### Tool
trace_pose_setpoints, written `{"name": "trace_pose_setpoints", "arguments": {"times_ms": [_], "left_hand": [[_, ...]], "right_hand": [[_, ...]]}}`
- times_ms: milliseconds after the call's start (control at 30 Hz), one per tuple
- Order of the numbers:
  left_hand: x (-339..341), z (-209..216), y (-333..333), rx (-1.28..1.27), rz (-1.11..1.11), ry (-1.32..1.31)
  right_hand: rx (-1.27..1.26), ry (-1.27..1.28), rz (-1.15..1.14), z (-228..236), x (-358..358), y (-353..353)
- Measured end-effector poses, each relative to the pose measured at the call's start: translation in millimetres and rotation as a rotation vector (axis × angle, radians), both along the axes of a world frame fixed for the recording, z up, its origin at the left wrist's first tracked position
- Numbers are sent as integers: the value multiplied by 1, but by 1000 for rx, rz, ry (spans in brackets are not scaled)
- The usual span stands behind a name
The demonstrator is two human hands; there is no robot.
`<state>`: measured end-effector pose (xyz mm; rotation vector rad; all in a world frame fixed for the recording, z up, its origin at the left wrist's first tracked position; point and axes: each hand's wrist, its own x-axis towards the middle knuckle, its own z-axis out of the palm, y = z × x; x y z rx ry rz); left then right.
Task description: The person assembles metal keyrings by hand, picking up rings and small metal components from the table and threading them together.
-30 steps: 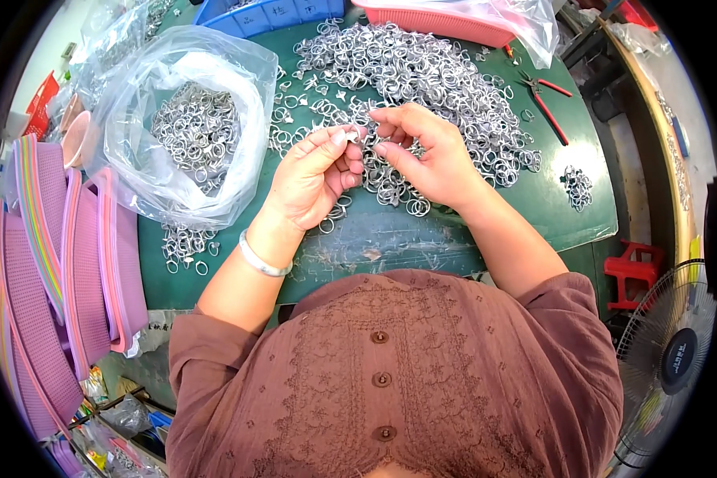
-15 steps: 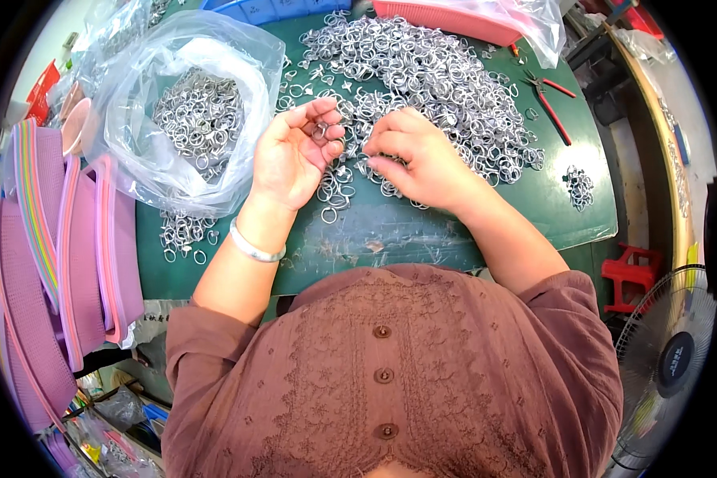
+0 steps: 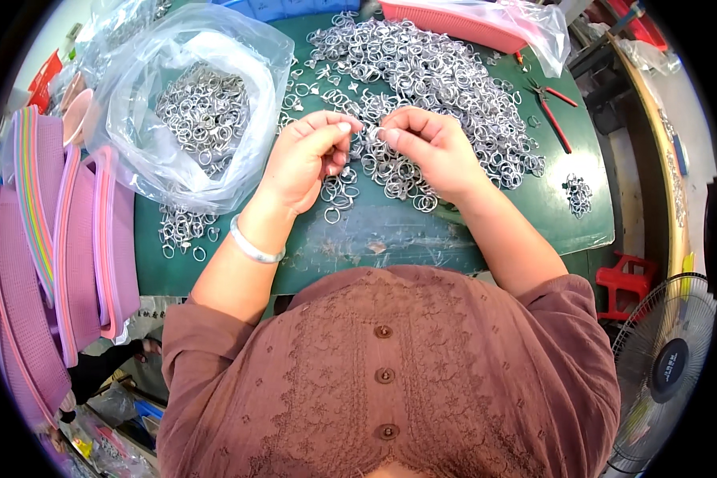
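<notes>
Hands (image 3: 443, 157) nearer each other than before, above metal rings (image 3: 446, 84)

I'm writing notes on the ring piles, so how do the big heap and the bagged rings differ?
The big heap lies loose on the green table; the bagged rings sit inside a clear plastic bag. The big heap also spreads wider than the bagged rings. Both are masses of many silvery rings.

The left hand (image 3: 307, 163), spread open before, now brings thumb to forefinger. The right hand (image 3: 438, 151) has drawn its thumb and forefinger together.
</notes>
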<state>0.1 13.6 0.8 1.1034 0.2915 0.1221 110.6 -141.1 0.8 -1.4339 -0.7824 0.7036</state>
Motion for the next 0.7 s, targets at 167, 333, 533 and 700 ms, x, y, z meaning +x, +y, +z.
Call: {"name": "trace_pose_setpoints", "arguments": {"times_ms": [167,333,533,700], "left_hand": [[-4,6,-16,62,-60,-1],[-3,5,-18,58,-72,-37],[-2,8,-29,234,3,-93],[-2,9,-30,243,9,-85]], "right_hand": [[97,277,62,-2,7,-3],[59,270,82,1,5,-2],[65,213,88,1,5,-2],[18,133,118,3,4,-3]]}}
